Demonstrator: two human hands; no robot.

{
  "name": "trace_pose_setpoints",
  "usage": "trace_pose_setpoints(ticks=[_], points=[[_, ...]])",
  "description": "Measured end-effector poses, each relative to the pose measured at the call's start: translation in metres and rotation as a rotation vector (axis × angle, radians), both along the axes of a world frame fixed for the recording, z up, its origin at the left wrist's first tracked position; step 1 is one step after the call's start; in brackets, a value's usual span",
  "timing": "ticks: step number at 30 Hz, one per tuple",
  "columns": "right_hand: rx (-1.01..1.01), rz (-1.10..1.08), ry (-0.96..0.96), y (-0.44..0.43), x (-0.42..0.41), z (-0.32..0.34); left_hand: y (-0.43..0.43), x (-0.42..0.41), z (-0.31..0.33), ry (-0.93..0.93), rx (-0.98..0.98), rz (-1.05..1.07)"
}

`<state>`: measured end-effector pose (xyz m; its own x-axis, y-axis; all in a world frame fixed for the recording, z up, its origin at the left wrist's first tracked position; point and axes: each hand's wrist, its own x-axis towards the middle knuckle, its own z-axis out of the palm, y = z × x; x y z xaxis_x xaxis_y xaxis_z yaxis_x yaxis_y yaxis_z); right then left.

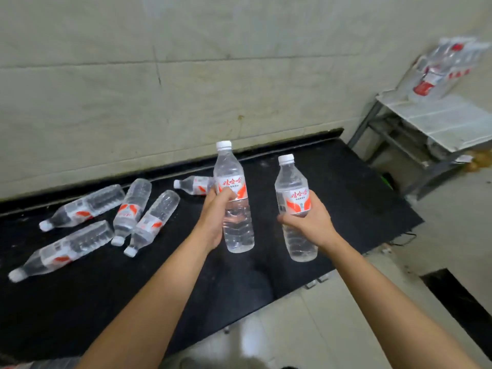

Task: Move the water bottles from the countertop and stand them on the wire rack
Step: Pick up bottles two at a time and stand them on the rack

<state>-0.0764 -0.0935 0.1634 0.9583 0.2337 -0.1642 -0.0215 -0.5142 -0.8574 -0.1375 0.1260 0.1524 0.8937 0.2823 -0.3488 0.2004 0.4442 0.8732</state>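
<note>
Pale tiled wall (186,75) behind, black tabletop (346,203) below, wire rack (436,123) off right — blurred bottles on it, uncountable. Five bottles (87,203) lie flat on the tabletop, four caps toward the camera. Two more upright in the air: left hand (213,217) grip wrapped round one bottle (234,198), right hand (308,222) grip clasping the other bottle (294,206) — caps up.
</note>
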Motion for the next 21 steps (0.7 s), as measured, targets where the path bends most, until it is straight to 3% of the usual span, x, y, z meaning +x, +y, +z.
trace_pose_setpoints(ticks=[7, 12, 21], points=[[0.345, -0.286, -0.157, -0.125, 0.027, 0.081, -0.146, 0.052, 0.091, -0.206, 0.045, 0.023], [0.373, -0.358, -0.307, -0.268, 0.050, 0.107, -0.293, 0.086, 0.122, -0.331, 0.198, -0.028], [0.541, -0.492, -0.383, -0.472, 0.094, 0.130, -0.505, 0.145, 0.156, -0.446, 0.197, -0.185]])
